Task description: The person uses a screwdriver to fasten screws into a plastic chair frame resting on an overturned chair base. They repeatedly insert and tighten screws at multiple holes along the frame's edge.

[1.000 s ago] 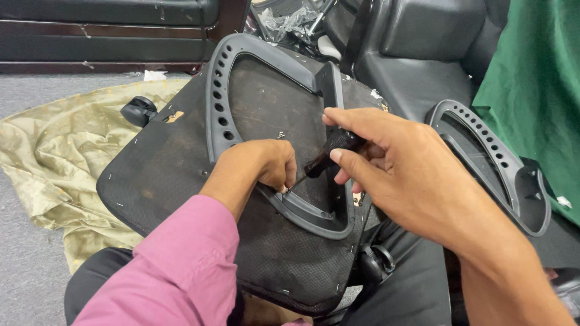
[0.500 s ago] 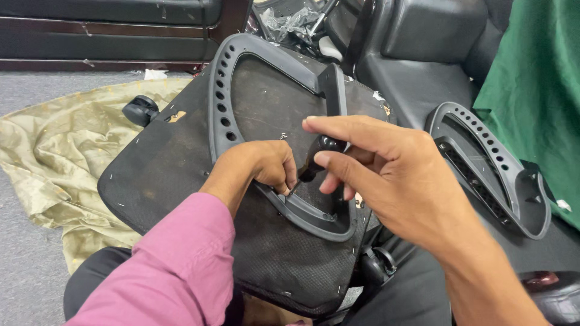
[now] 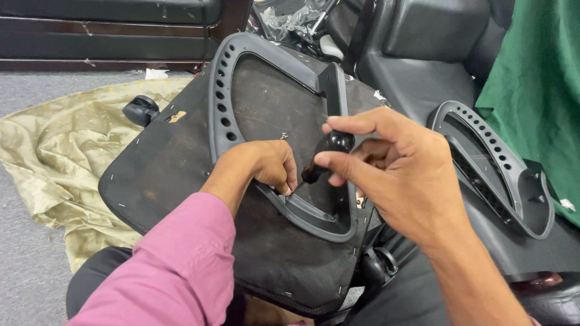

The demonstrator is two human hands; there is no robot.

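One small black tool handle [image 3: 329,154], rounded and glossy, sits pinched between the thumb and forefinger of the right hand [image 3: 396,181]; thumb lies under and in front of it, forefinger arches over its top, remaining fingers curl loosely behind. Handle points down and left toward the lower bar of a grey plastic armrest frame [image 3: 278,130], a perforated loop lying on the underside of a black fabric-covered seat pad [image 3: 163,163]. Working tip of the tool: hidden, lost in the dark gap between handle and frame.

Left hand [image 3: 263,166]: closed into a loose fist, fingertips pressed to the frame's lower bar just beside the tool; whether it grips anything small cannot be told. Pink sleeve [image 3: 175,265] covers that forearm.

Second grey armrest frame [image 3: 495,166]: lies apart to the right on black upholstery, partly behind the right wrist. Black caster wheel [image 3: 141,110]: at the pad's upper left edge. Olive-gold cloth [image 3: 54,157]: spread on the grey floor beneath the pad. Green fabric [image 3: 538,78]: right edge, cut off.
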